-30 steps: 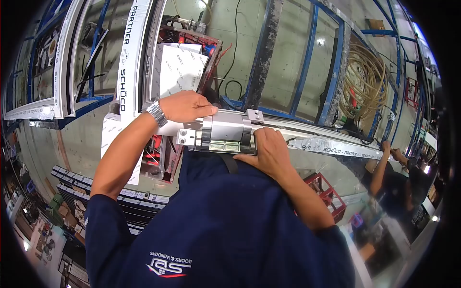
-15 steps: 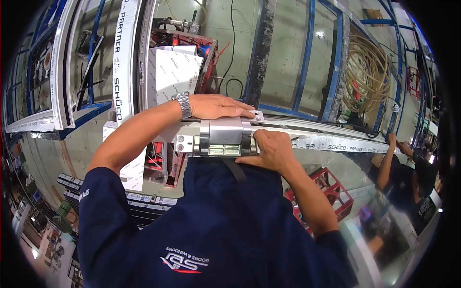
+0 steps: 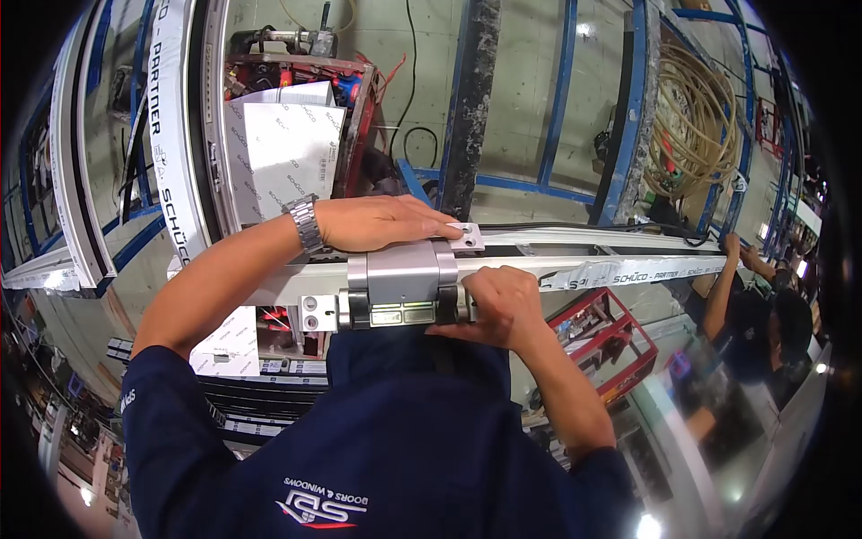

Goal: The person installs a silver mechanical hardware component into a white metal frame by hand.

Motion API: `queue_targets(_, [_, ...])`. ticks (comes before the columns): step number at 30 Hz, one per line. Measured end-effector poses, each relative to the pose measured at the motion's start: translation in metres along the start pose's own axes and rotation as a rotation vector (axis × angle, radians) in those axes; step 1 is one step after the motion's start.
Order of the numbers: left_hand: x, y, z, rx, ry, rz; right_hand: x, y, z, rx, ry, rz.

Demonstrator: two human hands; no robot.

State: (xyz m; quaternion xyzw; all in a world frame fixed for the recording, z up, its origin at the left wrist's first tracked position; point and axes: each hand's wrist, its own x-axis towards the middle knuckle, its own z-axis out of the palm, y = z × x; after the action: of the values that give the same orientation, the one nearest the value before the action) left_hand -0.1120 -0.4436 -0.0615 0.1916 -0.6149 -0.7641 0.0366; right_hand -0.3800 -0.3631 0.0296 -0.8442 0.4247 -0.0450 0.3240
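1. Aluminium profile point(image 3: 646, 267) is lying crosswise at chest height, running from the left of the scene out to the far right, with branded tape along its near face. A co-worker's hand point(image 3: 729, 244) is gripping the far right end, likely sharing the weight.
2. White window frame point(image 3: 175, 162) is standing on edge at far left, well apart from the hands.
3. Hose coil point(image 3: 687, 126) is hanging on the blue rack at far right.
4. Red crate point(image 3: 361, 108), beyond the profile, is holding white wrapped sheets point(image 3: 283, 148) stood on end; cables are spilling past its rim. A second red crate point(image 3: 611, 332) is sitting below the profile at right; contents too unclear to call.
5. Hinge block point(image 3: 401, 274), silver, is sitting clamped around the profile's middle, just in front of the chest.
6. Left hand point(image 3: 382, 222) is lying flat across the profile's far side, fingers stretched out and together, tips pressing on a small screw plate point(image 3: 468, 236), probably pinning it in line with the block. A wristwatch point(image 3: 303, 225) is showing.
7. Right hand point(image 3: 496, 304) is curling tight round the block's right end from the near side, fingers closed on it, seemingly steadying it.
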Motion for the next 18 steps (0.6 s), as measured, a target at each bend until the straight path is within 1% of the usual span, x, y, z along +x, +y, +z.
queue_targets(6, [-0.0044,0.0011,0.0041,0.07,0.026,0.028,0.0008,-0.0012,0.0004,0.048,0.027,-0.008])
queue_targets(9, [-0.0009,0.0036,-0.0037,-0.035,-0.021,0.04,0.0017,0.0004,-0.0011,0.109,0.024,0.002])
queue_targets(10, [0.0,-0.0023,-0.0028,-0.034,-0.019,0.079,0.0016,0.0007,-0.0008,0.108,0.026,0.003])
queue_targets(13, [-0.0026,-0.0014,0.0007,-0.09,0.02,0.037,0.0032,-0.0003,0.0004,0.061,0.053,-0.015])
queue_targets(17, [-0.0051,0.0042,0.0003,-0.17,0.011,-0.038,0.0013,0.0002,0.0039,0.05,0.06,-0.018])
queue_targets(18, [-0.005,0.0032,0.0003,-0.157,0.018,-0.032,0.002,0.0012,0.0036,0.047,0.061,-0.017])
